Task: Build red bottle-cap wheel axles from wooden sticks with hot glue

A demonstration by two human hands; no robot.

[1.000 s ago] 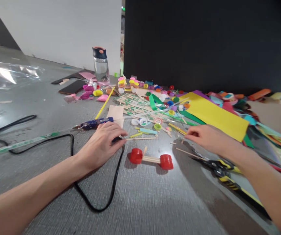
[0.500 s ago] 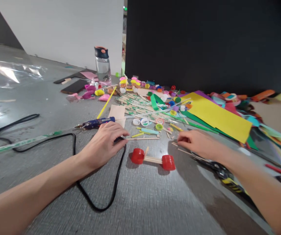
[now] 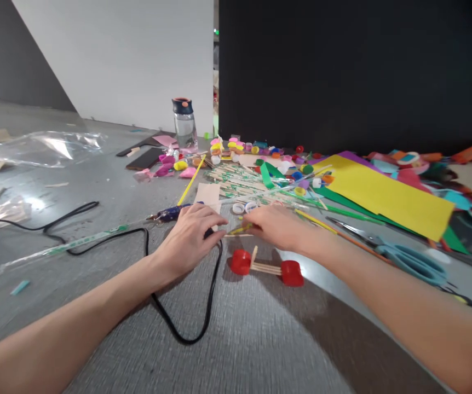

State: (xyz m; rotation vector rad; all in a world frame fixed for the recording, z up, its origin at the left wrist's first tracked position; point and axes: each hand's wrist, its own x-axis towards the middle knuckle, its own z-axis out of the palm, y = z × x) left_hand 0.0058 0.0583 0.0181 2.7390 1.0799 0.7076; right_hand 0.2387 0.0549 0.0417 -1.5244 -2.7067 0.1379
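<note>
My left hand (image 3: 189, 235) reaches over the blue hot glue gun (image 3: 170, 213), whose handle is mostly hidden beneath it. Its thumb and fingertips are pinched on the near end of a thin wooden stick (image 3: 236, 236). Across from it, my right hand (image 3: 275, 225) has its fingers drawn together over the stick's other end, beside a small yellow strip (image 3: 242, 229). What those fingertips grip is hidden. Just in front of both hands lies a small assembly of wooden sticks (image 3: 266, 268) joining red bottle caps (image 3: 241, 262), with a short stick standing up at one side.
Blue-handled scissors (image 3: 412, 264) lie under my right forearm's far side. A black cord (image 3: 209, 312) loops by my left arm. Behind are wooden sticks (image 3: 236, 178), bottle caps, yellow sheet (image 3: 387, 194) and a water bottle (image 3: 185, 128). Plastic wrap (image 3: 51, 149) lies far left.
My right hand has moved left, from beside the pliers to the stick near my left hand. The view has shifted, showing the scissors. My left hand keeps its place by the glue gun.
</note>
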